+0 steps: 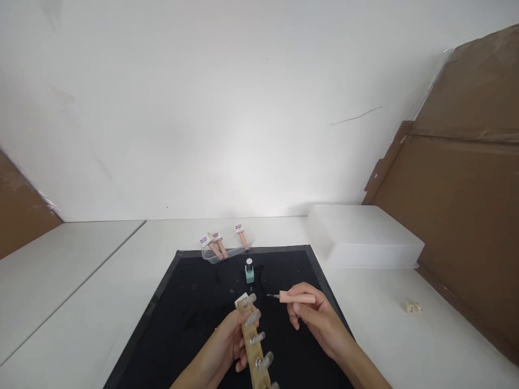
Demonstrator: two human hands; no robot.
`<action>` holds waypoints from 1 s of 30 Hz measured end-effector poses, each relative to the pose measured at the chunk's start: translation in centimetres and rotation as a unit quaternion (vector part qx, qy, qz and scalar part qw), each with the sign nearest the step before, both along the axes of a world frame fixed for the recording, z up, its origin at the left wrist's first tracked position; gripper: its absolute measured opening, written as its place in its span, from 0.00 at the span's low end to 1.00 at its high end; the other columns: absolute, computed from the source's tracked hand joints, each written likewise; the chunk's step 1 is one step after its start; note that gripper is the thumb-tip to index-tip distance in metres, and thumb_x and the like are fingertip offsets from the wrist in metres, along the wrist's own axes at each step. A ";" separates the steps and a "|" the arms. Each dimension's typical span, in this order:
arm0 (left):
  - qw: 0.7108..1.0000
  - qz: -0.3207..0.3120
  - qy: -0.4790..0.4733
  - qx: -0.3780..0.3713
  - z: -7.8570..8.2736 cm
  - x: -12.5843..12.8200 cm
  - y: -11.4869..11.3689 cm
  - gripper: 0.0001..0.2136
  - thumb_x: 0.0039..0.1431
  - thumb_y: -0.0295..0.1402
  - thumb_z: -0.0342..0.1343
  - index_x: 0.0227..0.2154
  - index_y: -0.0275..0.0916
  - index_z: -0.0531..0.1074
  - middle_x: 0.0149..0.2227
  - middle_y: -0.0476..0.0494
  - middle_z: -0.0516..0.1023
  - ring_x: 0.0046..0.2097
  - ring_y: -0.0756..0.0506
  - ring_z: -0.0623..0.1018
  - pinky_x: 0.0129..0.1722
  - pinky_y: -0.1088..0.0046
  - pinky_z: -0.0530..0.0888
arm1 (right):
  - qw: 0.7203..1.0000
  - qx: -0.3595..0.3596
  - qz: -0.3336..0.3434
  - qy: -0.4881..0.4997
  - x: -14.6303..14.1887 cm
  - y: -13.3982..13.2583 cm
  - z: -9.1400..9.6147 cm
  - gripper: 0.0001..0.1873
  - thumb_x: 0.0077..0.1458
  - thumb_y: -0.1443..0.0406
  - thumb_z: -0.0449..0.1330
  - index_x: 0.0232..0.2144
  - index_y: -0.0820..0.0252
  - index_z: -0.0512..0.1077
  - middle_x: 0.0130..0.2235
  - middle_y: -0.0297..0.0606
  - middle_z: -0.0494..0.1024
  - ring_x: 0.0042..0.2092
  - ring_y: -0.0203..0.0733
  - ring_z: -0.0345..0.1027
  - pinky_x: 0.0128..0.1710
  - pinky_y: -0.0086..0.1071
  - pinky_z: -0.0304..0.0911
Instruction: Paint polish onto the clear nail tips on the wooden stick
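Observation:
My left hand is closed around a wooden strip that carries several clear false nails in a row along it. At the strip's far end, by the left fingertips, a small white piece shows; its kind is unclear. Pinched in my right hand is a pink-handled nail polish brush, its bristles pointing left toward the strip but apart from it. Just beyond both hands, a mint-green nail polish bottle stands upright on the black mat.
At the mat's back edge lies a clear plastic tray with several pink sticks bearing white labels. A white translucent box stands at the back right. Small cream rings lie on the right of the white table. Brown cardboard borders the right side.

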State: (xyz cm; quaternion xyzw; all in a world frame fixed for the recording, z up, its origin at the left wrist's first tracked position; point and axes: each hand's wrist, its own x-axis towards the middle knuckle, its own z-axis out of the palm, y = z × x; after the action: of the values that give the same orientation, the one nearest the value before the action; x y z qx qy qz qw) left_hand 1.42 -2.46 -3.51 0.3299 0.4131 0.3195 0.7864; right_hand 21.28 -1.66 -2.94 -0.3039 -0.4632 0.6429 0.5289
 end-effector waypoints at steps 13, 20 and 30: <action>0.999 -0.027 0.006 0.020 -0.9 1.0 -0.3 0.16 0.45 0.47 0.55 0.26 0.40 0.62 0.17 0.57 0.59 0.15 0.57 0.58 0.14 0.81 0.55 | 0.996 0.043 0.037 -0.067 0.7 -0.4 -1.0 0.11 0.51 0.57 0.61 0.33 0.57 0.71 0.25 0.30 0.63 0.24 0.33 0.56 0.25 0.29 0.52; 0.998 -0.047 0.022 0.033 -1.3 1.4 -0.1 0.18 0.44 0.50 0.55 0.26 0.40 0.60 0.16 0.58 0.60 0.14 0.57 0.58 0.14 0.82 0.55 | 0.994 0.061 0.076 -0.048 0.1 -0.4 -1.2 0.10 0.48 0.59 0.63 0.29 0.60 0.72 0.28 0.31 0.62 0.24 0.32 0.52 0.23 0.27 0.48; 0.998 -0.045 0.033 0.023 -1.9 1.5 -0.1 0.19 0.43 0.52 0.55 0.27 0.40 0.61 0.15 0.59 0.59 0.15 0.56 0.59 0.14 0.81 0.56 | 0.988 0.084 0.072 -0.104 0.1 -0.6 -0.8 0.04 0.50 0.65 0.61 0.29 0.60 0.72 0.28 0.31 0.63 0.26 0.33 0.52 0.26 0.28 0.46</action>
State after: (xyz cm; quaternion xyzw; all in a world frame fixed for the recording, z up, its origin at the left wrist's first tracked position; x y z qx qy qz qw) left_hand 2.93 -2.59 -5.42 0.3770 0.4159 0.2820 0.7781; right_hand 21.41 -2.22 -3.73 -0.2889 -0.5888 0.6032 0.4538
